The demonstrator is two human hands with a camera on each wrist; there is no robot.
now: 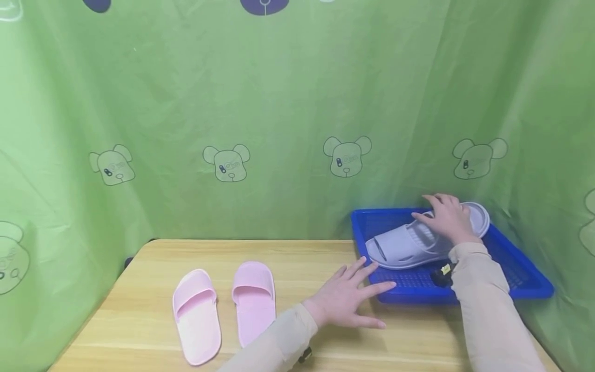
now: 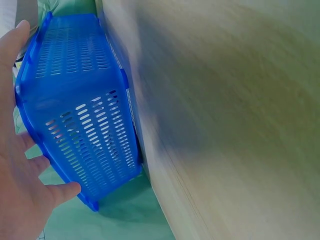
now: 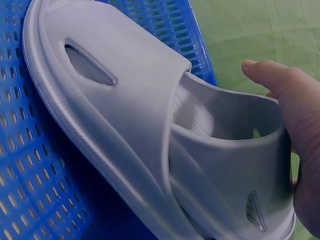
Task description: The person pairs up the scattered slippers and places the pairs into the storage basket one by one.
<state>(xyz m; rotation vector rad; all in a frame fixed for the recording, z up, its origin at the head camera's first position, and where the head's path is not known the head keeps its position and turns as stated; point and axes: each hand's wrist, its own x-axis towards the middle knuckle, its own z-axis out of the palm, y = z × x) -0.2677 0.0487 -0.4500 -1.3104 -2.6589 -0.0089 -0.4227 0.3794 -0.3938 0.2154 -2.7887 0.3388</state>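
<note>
A pair of grey slippers (image 1: 395, 246) lies overlapping in a blue plastic basket (image 1: 530, 281), straps facing up. In the right wrist view, the strap of one grey slipper (image 3: 115, 45) stands beside the other's. My right hand (image 1: 447, 217) is over the far end of the pair, fingers spread and thumb extended; whether it touches them is hard to tell. Fingers splayed, my left hand (image 1: 346, 297) is at the basket's near left corner. The left wrist view puts that hand alongside the basket's slotted wall (image 2: 90, 135), its fingertips at or near the rim.
Two pink slippers, a left one (image 1: 197, 318) and a right one (image 1: 253, 305), sit side by side on the wooden table (image 1: 139, 289). My left sleeve covers part of the right one. Green curtains (image 1: 279, 103) with bear prints hang behind and at both sides.
</note>
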